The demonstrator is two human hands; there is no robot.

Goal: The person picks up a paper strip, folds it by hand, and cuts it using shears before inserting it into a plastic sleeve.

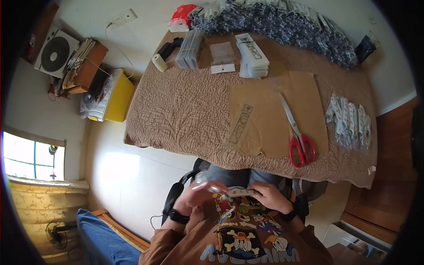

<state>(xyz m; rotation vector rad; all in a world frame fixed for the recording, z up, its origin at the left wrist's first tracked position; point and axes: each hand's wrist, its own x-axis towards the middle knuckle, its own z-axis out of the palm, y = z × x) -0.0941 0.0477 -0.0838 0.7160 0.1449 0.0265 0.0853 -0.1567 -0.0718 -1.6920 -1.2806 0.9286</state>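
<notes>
A white strip with a red floral pattern [240, 192] lies across my lap, held in front of my shirt. My right hand [268, 197] pinches its right end between thumb and fingers. At the other end is my left hand [201, 193], its fingers curled and blurred, with shiny clear plastic film [201, 177] at them. Just how the left fingers grip the film cannot be made out. On the table ahead, red-handled scissors [297, 132] rest with slightly parted blades on a brown paper sheet [276, 95]. A clear printed sleeve [241, 123] lies on that sheet too.
A quilted brown cloth [176, 106] covers the table. Along its back stand stacked clear sleeves [252, 57], a banded stack [190, 51], a white roll [159, 62] and a long heap of grey-blue packets [274, 22]. Several floral strips in plastic [349, 121] lie at the right.
</notes>
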